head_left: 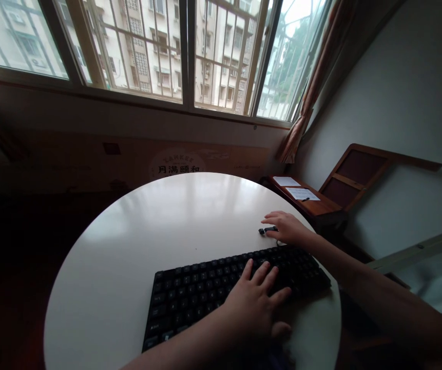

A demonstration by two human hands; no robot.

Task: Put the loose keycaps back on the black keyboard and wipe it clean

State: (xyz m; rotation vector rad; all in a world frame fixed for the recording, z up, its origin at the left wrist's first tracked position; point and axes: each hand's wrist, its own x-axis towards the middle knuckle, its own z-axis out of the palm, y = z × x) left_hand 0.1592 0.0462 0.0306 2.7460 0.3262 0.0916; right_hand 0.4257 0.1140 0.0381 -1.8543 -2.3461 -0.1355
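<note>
A black keyboard (205,288) lies at a slant on the round white table (101,288). My left hand (253,298) rests over its middle-right part, palm down with the fingers spread, covering some keys. Beyond the keyboard's far edge, my right hand (288,227) reaches in from the right, its fingers apart and stretched to the left. Beneath those fingers is a small dark piece (270,228), partly hidden. Another small black piece (261,232) sits just left of it on the tabletop. Both are too small to identify. A thin dark loop shows under the right hand.
A wooden chair (359,169) with sheets of paper (302,193) and a pen on it stands past the table's right side. Barred windows (226,56) and a curtain (301,123) are behind. A printed cardboard panel (221,154) leans below the windows.
</note>
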